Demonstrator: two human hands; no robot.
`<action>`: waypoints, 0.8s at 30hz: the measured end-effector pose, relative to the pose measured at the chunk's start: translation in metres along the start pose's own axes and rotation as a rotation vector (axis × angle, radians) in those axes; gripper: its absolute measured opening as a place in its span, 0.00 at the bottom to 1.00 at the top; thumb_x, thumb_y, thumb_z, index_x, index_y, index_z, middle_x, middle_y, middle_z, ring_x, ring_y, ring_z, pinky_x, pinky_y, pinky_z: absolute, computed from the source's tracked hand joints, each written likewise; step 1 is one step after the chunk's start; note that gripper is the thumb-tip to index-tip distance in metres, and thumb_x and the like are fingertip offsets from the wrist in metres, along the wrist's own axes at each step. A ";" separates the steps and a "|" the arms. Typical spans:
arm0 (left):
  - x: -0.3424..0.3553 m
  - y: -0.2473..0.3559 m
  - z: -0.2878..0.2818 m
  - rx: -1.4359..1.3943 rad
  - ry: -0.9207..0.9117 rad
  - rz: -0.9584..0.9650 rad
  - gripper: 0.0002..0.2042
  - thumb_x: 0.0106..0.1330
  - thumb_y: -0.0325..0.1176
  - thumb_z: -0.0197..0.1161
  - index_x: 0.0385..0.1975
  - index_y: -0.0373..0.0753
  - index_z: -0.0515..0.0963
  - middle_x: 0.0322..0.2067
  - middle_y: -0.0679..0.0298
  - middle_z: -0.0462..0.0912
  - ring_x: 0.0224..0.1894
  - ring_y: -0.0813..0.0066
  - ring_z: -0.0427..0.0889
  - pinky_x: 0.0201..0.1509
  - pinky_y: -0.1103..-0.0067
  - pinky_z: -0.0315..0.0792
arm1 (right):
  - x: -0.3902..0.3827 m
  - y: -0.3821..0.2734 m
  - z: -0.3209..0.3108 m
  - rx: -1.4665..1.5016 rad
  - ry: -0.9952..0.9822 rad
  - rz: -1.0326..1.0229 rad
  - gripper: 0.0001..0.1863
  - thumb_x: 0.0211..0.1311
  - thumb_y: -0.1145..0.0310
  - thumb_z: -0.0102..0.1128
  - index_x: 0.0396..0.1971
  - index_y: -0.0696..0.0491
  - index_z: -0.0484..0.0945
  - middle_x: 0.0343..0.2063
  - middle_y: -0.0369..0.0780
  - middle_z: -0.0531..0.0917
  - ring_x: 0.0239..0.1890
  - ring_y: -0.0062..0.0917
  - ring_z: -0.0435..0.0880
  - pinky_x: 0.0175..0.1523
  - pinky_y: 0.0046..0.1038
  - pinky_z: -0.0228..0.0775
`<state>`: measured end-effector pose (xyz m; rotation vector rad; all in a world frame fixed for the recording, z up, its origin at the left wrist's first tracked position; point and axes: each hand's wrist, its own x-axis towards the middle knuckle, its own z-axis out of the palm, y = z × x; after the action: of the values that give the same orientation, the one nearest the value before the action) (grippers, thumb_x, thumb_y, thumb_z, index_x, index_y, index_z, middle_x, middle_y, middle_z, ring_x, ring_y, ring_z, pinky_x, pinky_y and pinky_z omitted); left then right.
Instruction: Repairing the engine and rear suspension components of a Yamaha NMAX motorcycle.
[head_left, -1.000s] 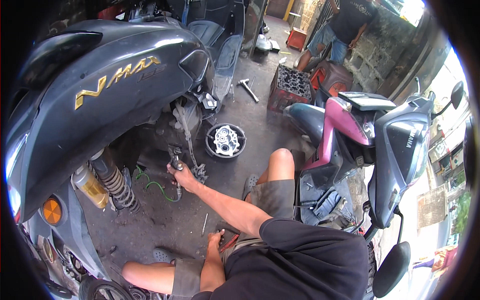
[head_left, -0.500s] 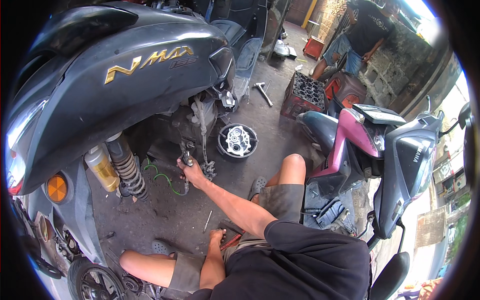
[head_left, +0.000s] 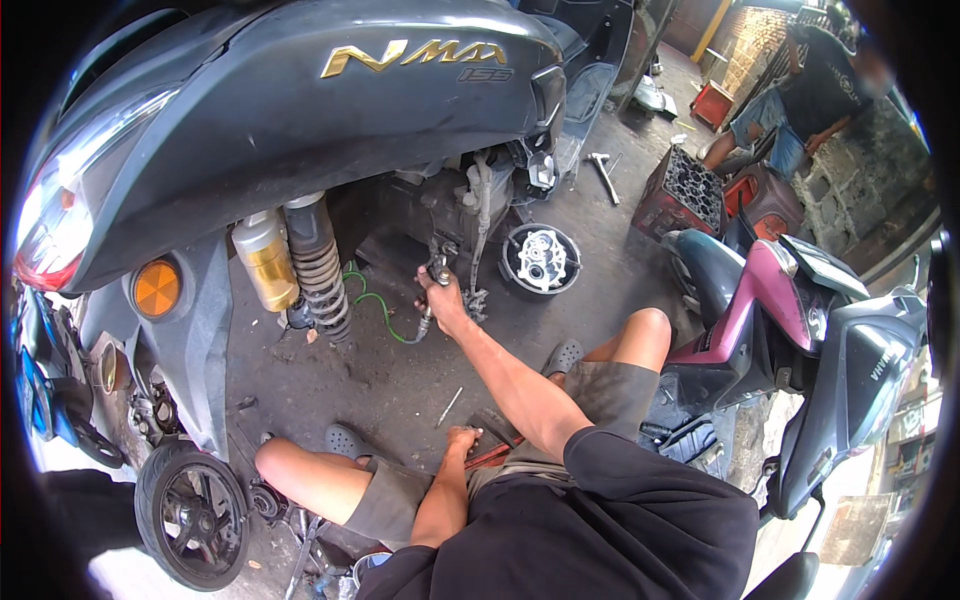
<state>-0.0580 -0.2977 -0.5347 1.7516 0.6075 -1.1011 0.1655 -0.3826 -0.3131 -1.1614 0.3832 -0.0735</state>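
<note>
My right hand [head_left: 441,292] is stretched out under the raised black scooter [head_left: 300,110]. Its fingers are wrapped round a metal air gun [head_left: 443,272], from whose lower end a thin green hose [head_left: 372,300] curls off to the left. Just beyond the hand hang the scooter's dirty engine parts [head_left: 480,200]. My left hand [head_left: 463,438] is low between my knees, fingers curled; what they hold, if anything, is hidden. Close to its right lies a red-handled tool [head_left: 493,456]. A thin metal rod [head_left: 450,407] rests on the floor just ahead of that hand.
A black basin [head_left: 513,275] holding a pale metal casing [head_left: 540,258] stands right of my right hand. Farther off are a T-shaped tool [head_left: 605,178], a crate [head_left: 680,190] and a seated person [head_left: 815,100]. A pink-and-grey scooter [head_left: 745,310] stands right; a loose wheel [head_left: 190,515] lower left.
The whole view has swung left, so things sit farther right in the picture. My right hand still grips the air gun beside the engine; my left hand stays low between my knees.
</note>
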 end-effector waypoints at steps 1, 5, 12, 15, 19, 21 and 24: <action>0.003 -0.006 -0.003 -0.047 0.020 0.022 0.09 0.54 0.33 0.71 0.22 0.34 0.81 0.20 0.63 0.82 0.19 0.75 0.77 0.20 0.76 0.68 | -0.001 0.000 0.006 0.030 0.005 0.022 0.14 0.63 0.60 0.60 0.36 0.55 0.70 0.30 0.39 0.77 0.15 0.21 0.73 0.19 0.23 0.67; 0.011 -0.014 -0.007 -0.069 0.043 0.007 0.09 0.54 0.33 0.71 0.22 0.34 0.81 0.20 0.62 0.82 0.19 0.74 0.77 0.20 0.76 0.68 | 0.001 0.002 0.013 0.012 -0.078 0.054 0.14 0.64 0.60 0.59 0.35 0.55 0.69 0.30 0.39 0.76 0.16 0.22 0.72 0.19 0.24 0.67; 0.002 -0.002 -0.005 -0.041 -0.003 0.013 0.08 0.56 0.32 0.69 0.24 0.35 0.80 0.21 0.65 0.80 0.17 0.75 0.74 0.17 0.76 0.63 | 0.007 0.011 0.016 -0.092 -0.114 0.060 0.14 0.66 0.60 0.56 0.38 0.56 0.68 0.26 0.37 0.76 0.15 0.20 0.73 0.17 0.22 0.66; 0.007 -0.014 -0.018 -0.126 0.007 0.008 0.08 0.57 0.33 0.68 0.23 0.35 0.80 0.18 0.63 0.79 0.17 0.74 0.73 0.17 0.77 0.65 | -0.006 0.014 0.037 -0.025 -0.131 0.070 0.13 0.65 0.61 0.58 0.38 0.54 0.69 0.28 0.36 0.75 0.17 0.22 0.75 0.19 0.24 0.69; 0.008 -0.013 -0.012 -0.170 -0.005 0.025 0.07 0.57 0.31 0.68 0.23 0.36 0.79 0.19 0.64 0.79 0.17 0.75 0.74 0.16 0.77 0.65 | -0.001 0.009 0.029 0.063 -0.096 0.056 0.14 0.66 0.61 0.56 0.42 0.54 0.66 0.31 0.38 0.75 0.17 0.24 0.77 0.20 0.25 0.71; 0.010 -0.013 -0.012 -0.179 -0.039 0.013 0.05 0.59 0.29 0.66 0.25 0.37 0.79 0.20 0.66 0.79 0.18 0.77 0.74 0.19 0.79 0.66 | 0.000 0.004 0.026 0.076 -0.073 0.054 0.14 0.66 0.61 0.56 0.42 0.54 0.66 0.31 0.38 0.75 0.16 0.23 0.77 0.20 0.25 0.70; 0.007 -0.012 -0.010 -0.196 -0.045 0.004 0.04 0.59 0.29 0.66 0.25 0.37 0.78 0.20 0.66 0.79 0.19 0.77 0.74 0.18 0.79 0.66 | -0.001 -0.002 0.017 0.032 -0.023 0.042 0.14 0.66 0.60 0.56 0.41 0.54 0.66 0.31 0.39 0.76 0.15 0.22 0.74 0.19 0.25 0.70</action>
<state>-0.0601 -0.2840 -0.5445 1.5556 0.6606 -1.0390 0.1707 -0.3687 -0.3053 -1.1209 0.3850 -0.0296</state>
